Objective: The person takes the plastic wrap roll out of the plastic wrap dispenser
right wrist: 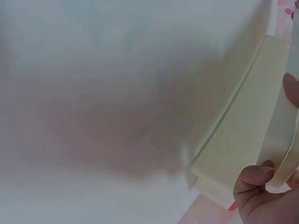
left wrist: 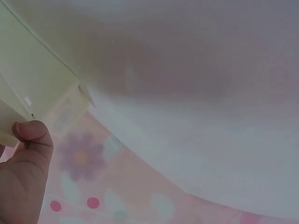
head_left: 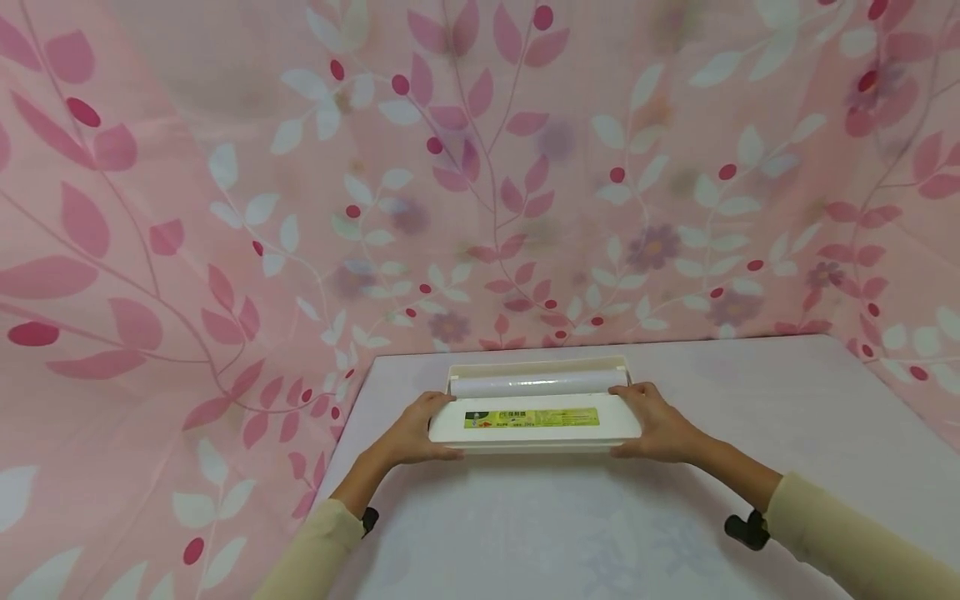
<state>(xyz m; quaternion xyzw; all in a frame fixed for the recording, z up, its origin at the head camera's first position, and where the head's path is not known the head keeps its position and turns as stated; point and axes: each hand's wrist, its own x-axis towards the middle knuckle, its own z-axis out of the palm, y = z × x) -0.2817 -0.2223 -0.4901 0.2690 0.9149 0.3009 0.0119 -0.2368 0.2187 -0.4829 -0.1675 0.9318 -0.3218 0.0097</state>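
Observation:
A white cling film dispenser [head_left: 537, 364] lies near the table's far edge, its roll of film [head_left: 525, 385] showing inside. In front of the roll is its white lid [head_left: 525, 436], tilted toward me, with a yellow-green label [head_left: 531, 418]. My left hand [head_left: 416, 429] grips the lid's left end, thumb along the lower edge and fingers at the upper edge. At the right end, my right hand [head_left: 663, 427] grips it the same way. The right wrist view shows the lid [right wrist: 276, 135] raised beside the box [right wrist: 238, 112]. Whether the lid is still joined to the box cannot be told.
A pale cloth covers the table [head_left: 750, 408], whose far edge lies just behind the dispenser. Pink leaf-patterned fabric [head_left: 525, 167] hangs behind and at both sides. Dark wrist straps [head_left: 747, 529] sit by the sleeves.

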